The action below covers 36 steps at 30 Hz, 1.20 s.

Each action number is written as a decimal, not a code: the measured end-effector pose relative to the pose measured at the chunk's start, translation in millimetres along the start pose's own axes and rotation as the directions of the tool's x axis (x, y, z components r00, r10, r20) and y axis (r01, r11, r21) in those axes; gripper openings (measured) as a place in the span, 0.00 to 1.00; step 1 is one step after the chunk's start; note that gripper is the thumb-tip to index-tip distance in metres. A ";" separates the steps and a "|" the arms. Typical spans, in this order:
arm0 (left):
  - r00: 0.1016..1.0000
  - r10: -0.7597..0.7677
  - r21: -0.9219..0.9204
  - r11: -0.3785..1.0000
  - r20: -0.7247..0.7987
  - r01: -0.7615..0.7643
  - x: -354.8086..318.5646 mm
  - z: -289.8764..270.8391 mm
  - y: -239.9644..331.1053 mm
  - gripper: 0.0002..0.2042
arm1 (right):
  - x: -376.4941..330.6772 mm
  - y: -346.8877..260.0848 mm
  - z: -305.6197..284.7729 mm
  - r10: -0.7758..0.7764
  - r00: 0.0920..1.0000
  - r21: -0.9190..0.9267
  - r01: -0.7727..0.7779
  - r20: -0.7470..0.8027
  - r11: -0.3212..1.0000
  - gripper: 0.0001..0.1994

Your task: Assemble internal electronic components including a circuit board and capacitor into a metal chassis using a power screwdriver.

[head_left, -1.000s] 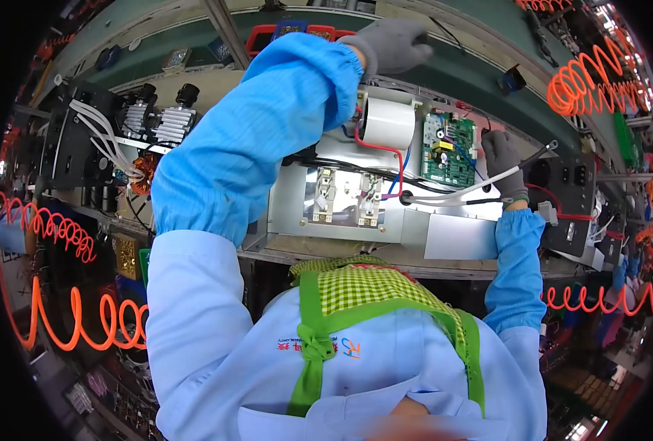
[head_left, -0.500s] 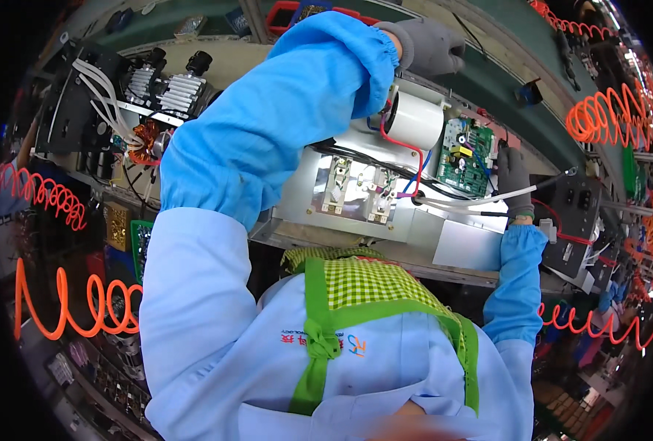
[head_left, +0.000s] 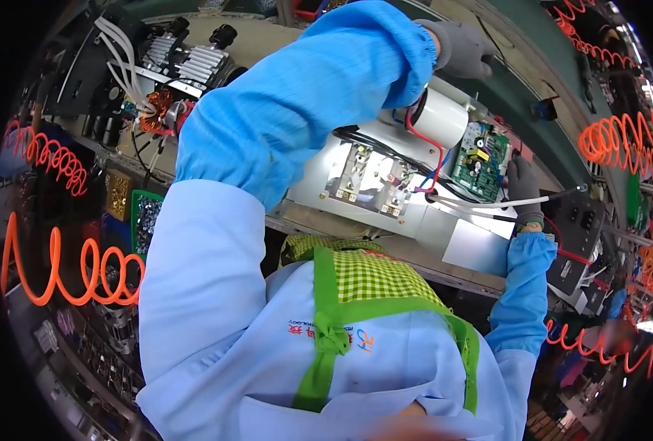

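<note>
A silvery metal chassis (head_left: 319,173) lies in front of me, carrying a white cylinder (head_left: 444,117), a green circuit board (head_left: 481,165) and red, black and white wires. My left arm, in a blue sleeve cover, reaches across it. In a grey glove, my left hand (head_left: 462,50) is at the chassis's far side, just beyond the white cylinder. Its fingers are curled, and what they hold, if anything, is hidden. Also gloved in grey, my right hand (head_left: 522,184) grips the chassis's right end beside the circuit board, with a white sleeved cable (head_left: 532,200) crossing at the wrist.
To the left stands another unit with finned heat sinks (head_left: 198,65) and a copper coil (head_left: 159,104). A black panel with sockets (head_left: 573,228) sits at right. Orange coiled hoses (head_left: 613,143) hang on both sides. A green bin of small parts (head_left: 147,220) is at left.
The view has shifted, so the chassis and both hands appear farther right. Both hands keep about the same places on the chassis, with no visible change of grip.
</note>
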<state>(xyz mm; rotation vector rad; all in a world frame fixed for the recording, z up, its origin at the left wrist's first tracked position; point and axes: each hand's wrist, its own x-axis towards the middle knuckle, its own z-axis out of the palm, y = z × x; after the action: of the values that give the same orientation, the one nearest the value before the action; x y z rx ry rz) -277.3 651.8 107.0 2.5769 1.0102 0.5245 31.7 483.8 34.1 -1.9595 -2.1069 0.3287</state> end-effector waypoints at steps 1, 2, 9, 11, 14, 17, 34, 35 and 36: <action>1.000 -0.002 0.004 1.000 0.003 0.002 1.3 0.3 3.5 0.18 | -0.2 3.3 -2.1 -0.018 1.000 -0.005 0.018 0.006 1.000 0.11; 1.000 -0.004 0.013 1.000 0.028 0.003 2.9 0.2 6.8 0.17 | -0.7 5.6 -2.9 -0.019 1.000 0.000 0.019 0.005 1.000 0.11; 1.000 0.000 -0.007 1.000 0.031 0.000 1.9 6.7 -4.6 0.16 | 19.5 1.6 -7.7 0.025 0.981 -0.066 -0.012 0.190 0.998 0.12; 1.000 0.001 -0.011 1.000 0.015 -0.001 3.6 7.7 -4.4 0.16 | 19.7 4.0 -6.2 0.039 0.979 -0.071 -0.025 0.199 0.997 0.12; 0.998 0.028 -0.024 0.999 -0.051 -0.030 -2.4 8.6 4.6 0.15 | 13.8 3.7 -5.0 0.107 0.986 -0.071 -0.099 0.125 0.993 0.11; 0.970 0.216 -0.065 0.972 -0.112 -0.224 -12.9 5.0 21.3 0.15 | 5.1 8.3 -17.2 -0.027 0.996 -0.037 0.030 0.080 0.999 0.11; 0.866 0.222 0.469 0.767 0.447 -0.439 -100.9 82.2 116.7 0.08 | -60.9 -61.4 -26.2 -0.265 0.964 0.183 0.255 0.029 0.949 0.11; 0.841 0.167 0.360 0.849 0.514 -0.388 -100.5 78.2 121.8 0.08 | -65.3 -60.4 -17.8 -0.237 0.971 0.230 0.235 -0.015 0.945 0.12; 0.801 0.091 0.338 0.874 0.592 -0.349 -98.3 77.6 120.0 0.09 | -63.6 -59.5 -8.7 -0.221 0.975 0.335 0.209 -0.003 0.919 0.16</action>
<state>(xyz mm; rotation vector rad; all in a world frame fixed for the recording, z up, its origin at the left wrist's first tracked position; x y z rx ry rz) -240.2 487.0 67.9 2.9718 0.6544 -0.4720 -17.2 416.0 60.1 -1.5265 -2.0979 0.6329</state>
